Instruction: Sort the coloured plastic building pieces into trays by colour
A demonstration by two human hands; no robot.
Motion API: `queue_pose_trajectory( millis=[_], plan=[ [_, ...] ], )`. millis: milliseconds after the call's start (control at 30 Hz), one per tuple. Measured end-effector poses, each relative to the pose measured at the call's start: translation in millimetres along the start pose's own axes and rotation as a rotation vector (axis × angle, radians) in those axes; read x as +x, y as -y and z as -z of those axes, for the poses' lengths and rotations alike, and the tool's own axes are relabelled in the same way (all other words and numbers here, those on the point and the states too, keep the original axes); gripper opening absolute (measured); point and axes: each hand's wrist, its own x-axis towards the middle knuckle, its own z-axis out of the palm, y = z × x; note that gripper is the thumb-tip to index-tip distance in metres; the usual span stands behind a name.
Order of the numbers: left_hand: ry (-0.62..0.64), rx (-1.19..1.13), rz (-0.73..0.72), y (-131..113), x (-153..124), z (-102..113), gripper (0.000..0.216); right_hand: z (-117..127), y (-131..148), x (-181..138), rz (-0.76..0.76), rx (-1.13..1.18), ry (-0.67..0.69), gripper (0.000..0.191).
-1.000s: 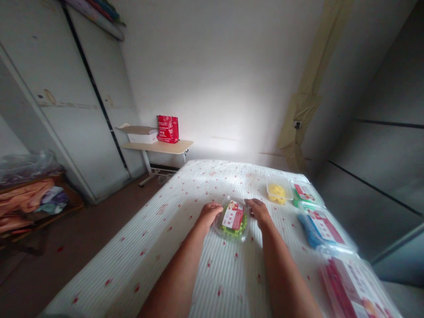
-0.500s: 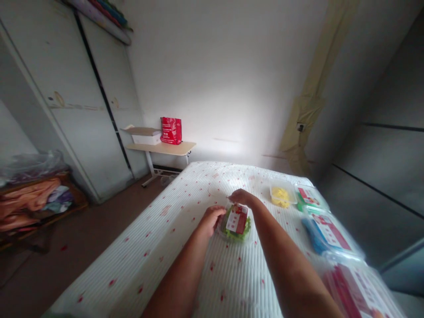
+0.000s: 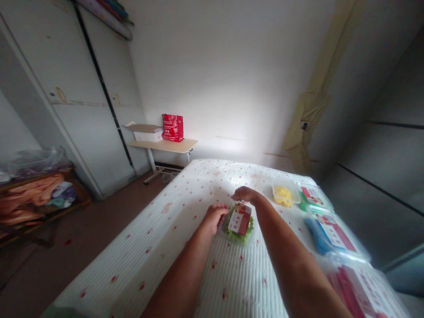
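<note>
1. White ribbed bedding dotted with red covered the bed (image 3: 185,247), which filled the middle of a dim room with pale walls.
2. On that cover, just ahead of the person and a little right of centre, sat a small clear plastic tub (image 3: 239,221). It was rounded and shallow and packed with bright green pieces. A red and white label lay slanted across its lid.
3. At the tub's left rim, the left hand (image 3: 215,215) had its fingers curled in and pressed against the plastic, holding that side.
4. Reaching over the tub, the right hand (image 3: 243,194) rested at the far edge with its fingers bent downward. Whether they pinched the lid or only touched it could not be told.
5. To the right, near the bed's far corner, stood a clear tub of yellow pieces (image 3: 284,194), with a green pack (image 3: 313,196) just beside it.
6. Nearer along the right edge came a blue pack (image 3: 331,232), then a red pack (image 3: 361,291). Both were in glossy wrap with red and white labels.
7. Beyond the bed's far left corner, a light wooden side table (image 3: 165,145) stood against the wall. It carried a red bag (image 3: 172,127) and an open cardboard box (image 3: 145,131).
8. Grey wardrobe doors (image 3: 66,88) lined the left wall, and a low rack of folded clothes (image 3: 33,194) stood at the far left.
</note>
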Motion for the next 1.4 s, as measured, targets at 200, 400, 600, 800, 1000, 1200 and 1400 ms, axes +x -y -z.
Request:
queue_pose_trajectory(
  millis=[200, 400, 600, 800, 1000, 1200, 1400],
  plan=[
    [-0.064, 0.013, -0.049, 2, 0, -5, 0.017, 1, 11, -7, 0.01, -0.121, -0.182, 0.03],
    [-0.105, -0.008, -0.074, 7, 3, -5, 0.033, 9, 14, -49, -0.036, -0.237, -0.557, 0.017],
    [0.011, 0.013, -0.02, 2, 1, 4, 0.036, -6, -15, -112, -0.239, 0.078, -0.587, 0.014],
    [0.103, 0.024, -0.009, 1, -9, 12, 0.039, -31, -26, -146, -0.27, 0.649, -0.329, 0.019],
    [0.077, 0.072, -0.028, 6, -17, 15, 0.041, -39, -29, -146, -0.178, 0.774, -0.347, 0.02],
    [0.058, 0.076, -0.061, 6, -16, 13, 0.043, -40, -27, -146, -0.119, 0.721, -0.389, 0.018],
    [0.061, 0.077, -0.089, 4, -18, 10, 0.045, -45, -26, -143, -0.12, 0.634, -0.472, 0.012]
  ],
)
